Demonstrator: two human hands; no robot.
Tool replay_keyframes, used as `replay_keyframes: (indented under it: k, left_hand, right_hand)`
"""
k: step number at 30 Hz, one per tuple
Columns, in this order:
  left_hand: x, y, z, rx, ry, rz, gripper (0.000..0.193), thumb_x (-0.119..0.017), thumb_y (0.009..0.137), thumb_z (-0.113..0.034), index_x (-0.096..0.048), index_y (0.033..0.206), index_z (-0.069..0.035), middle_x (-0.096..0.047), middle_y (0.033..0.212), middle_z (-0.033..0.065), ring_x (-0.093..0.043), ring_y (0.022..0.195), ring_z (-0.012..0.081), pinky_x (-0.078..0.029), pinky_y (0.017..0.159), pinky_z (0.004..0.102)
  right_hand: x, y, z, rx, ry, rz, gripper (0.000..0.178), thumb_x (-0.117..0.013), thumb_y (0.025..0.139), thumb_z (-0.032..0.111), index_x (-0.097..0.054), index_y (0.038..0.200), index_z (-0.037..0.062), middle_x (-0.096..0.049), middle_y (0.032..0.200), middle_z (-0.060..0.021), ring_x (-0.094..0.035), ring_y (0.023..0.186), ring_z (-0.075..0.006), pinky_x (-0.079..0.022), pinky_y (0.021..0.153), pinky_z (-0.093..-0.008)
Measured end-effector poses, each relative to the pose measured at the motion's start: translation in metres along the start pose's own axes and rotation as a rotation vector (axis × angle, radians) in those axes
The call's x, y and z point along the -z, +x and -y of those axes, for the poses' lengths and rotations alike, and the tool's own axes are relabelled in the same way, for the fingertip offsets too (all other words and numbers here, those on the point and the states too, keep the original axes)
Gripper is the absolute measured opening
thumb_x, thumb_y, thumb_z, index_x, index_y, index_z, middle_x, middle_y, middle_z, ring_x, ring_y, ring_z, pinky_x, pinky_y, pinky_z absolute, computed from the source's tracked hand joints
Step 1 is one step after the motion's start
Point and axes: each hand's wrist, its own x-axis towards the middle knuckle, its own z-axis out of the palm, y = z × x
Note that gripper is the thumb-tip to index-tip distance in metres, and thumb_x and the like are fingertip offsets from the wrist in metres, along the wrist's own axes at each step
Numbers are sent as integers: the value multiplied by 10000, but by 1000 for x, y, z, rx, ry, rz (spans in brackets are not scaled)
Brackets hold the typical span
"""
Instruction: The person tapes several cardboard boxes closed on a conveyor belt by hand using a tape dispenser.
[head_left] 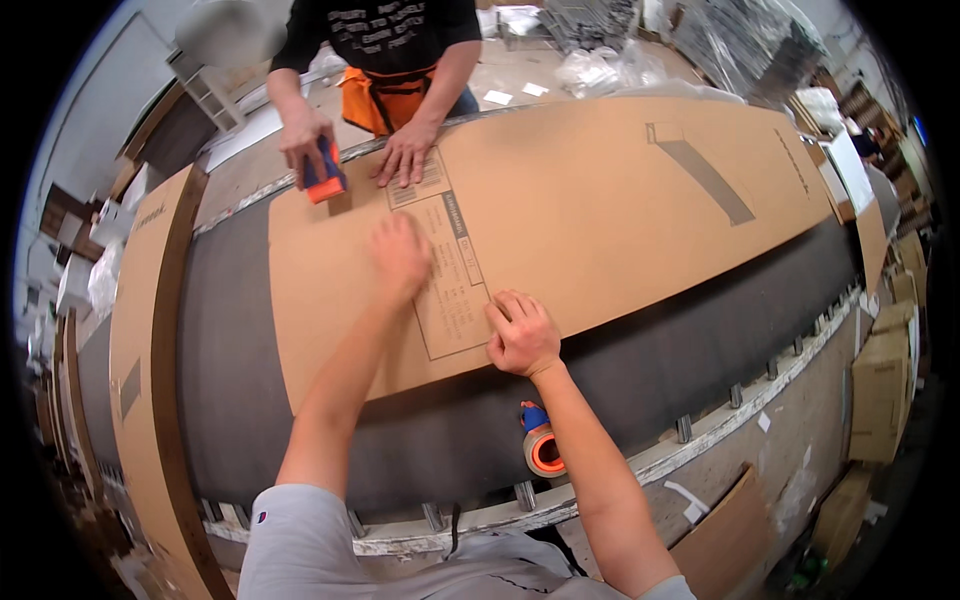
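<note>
A large flat brown cardboard box [600, 200] lies across a dark conveyor belt [225, 330], with printed panels on its top. Over the printed panel, my left hand [402, 257] is at the box top, its fingers smeared by motion. My right hand [525, 335] rests at the near edge of the box with its fingers curled closed; whatever they may hold is hidden. Beside my right forearm, a blue and orange tape dispenser [543, 440] lies on the belt. Opposite me, a person's hand [305, 140] holds another tape dispenser [326, 172] at the box; their other hand [408, 152] lies flat on it.
Another long cardboard box [150, 380] stands across the belt at my left. A pale frame rail [640, 470] with short metal rollers runs along my side. Stacked cartons [880, 390] are at the right, and plastic-wrapped goods [745, 45] stand at the back.
</note>
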Motion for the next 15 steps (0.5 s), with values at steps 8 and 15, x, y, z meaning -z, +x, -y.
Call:
replay_keyframes:
  k: [8,15]
  left_hand:
    - [47,-68,71,112,-183,-38,486,-631,898,-283,-563,1274,18,-547,1369,229,-513,1269,377,-403,1079,495]
    - [20,26,223,530,68,-39,924,-547,923,-657,-423,1501,53,-392,1584,247,-344,1485,382,-301,1200,474]
  right_hand:
    - [-3,-1,-5,-4,9,-3,398,-621,708,149,-663,1095,64,-618,1146,-145,-606,1100,-351,-505,936,-465]
    - [-6,4,13,28,11,-7,371,-624,715,181,-658,1061,53,-620,1130,-145,-616,1084,-337,-504,940,-452]
